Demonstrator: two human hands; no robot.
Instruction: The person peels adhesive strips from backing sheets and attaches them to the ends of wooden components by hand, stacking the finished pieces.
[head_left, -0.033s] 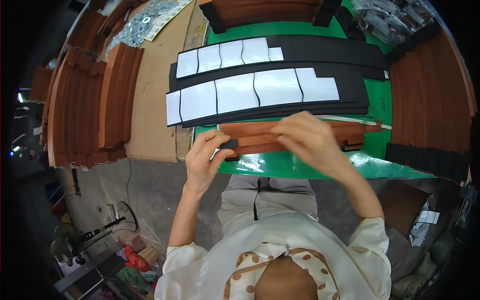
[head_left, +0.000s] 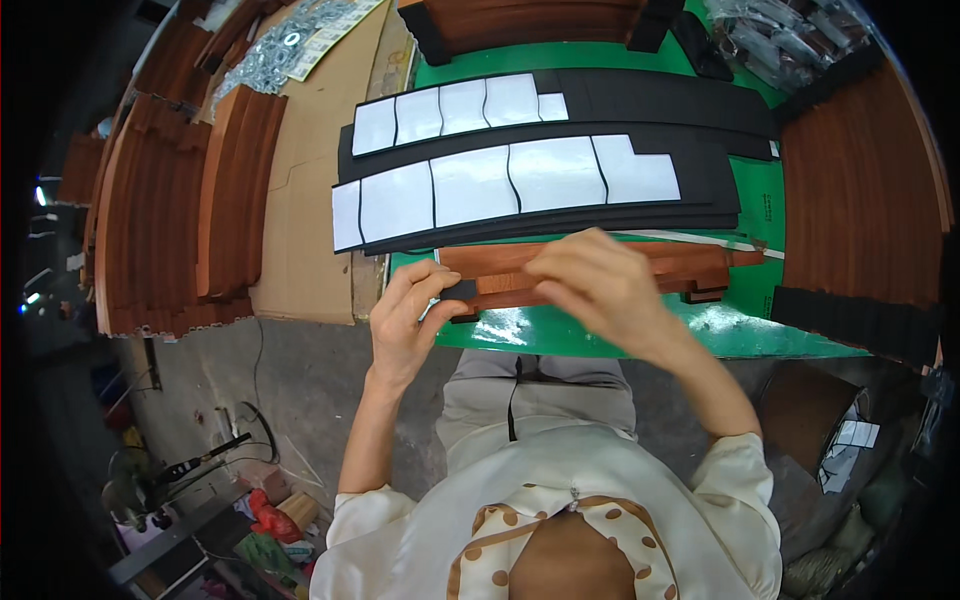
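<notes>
A reddish-brown wood-grain profile lies lengthwise near the front edge of the green table, with a lighter recessed stretch along its middle. At its left end my left hand pinches a small black strip between thumb and fingers, against the profile. My right hand is over the middle of the profile, its fingers curled close to the thumb; whatever they may hold is hidden.
Beyond the profile lie black foam sheets bearing white adhesive-backed pieces. Stacked wood-grain profiles stand on the left; a wood-grain panel is on the right. Metal parts and plastic-wrapped pieces are at the back.
My right hand has shifted a little to the left along the profile. The left hand stays at the profile's left end.
</notes>
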